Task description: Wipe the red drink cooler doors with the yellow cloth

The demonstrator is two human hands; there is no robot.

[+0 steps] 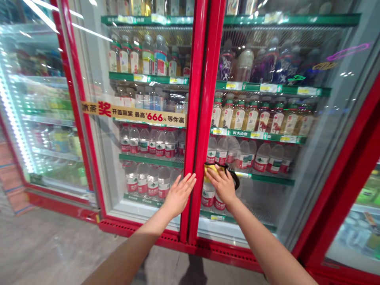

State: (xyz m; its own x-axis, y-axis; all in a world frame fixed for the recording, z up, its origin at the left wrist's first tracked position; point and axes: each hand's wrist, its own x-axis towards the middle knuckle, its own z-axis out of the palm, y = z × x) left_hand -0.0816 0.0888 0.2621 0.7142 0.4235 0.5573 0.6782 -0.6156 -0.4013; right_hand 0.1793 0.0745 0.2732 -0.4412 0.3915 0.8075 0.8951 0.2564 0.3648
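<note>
My left hand (pixel 179 195) lies flat with its fingers stretched out, against the left glass door (pixel 139 142) of a red-framed drinks fridge. Its fingertips reach onto the red door frame (pixel 190 158). With my right hand (pixel 222 185) I press a yellow cloth with a dark edge (pixel 234 177) against the right glass door (pixel 264 194), near the door's inner edge. Part of the cloth is hidden under my fingers. Behind the glass near that hand stand water bottles with red and white labels (pixel 262 159).
Bottled drinks fill several green-edged shelves (pixel 261 135). A yellow printed strip (pixel 133 114) crosses the left door. Another lit fridge (pixel 44 111) stands to the left, and one more (pixel 356 221) to the right. Below is a grey floor (pixel 59 249).
</note>
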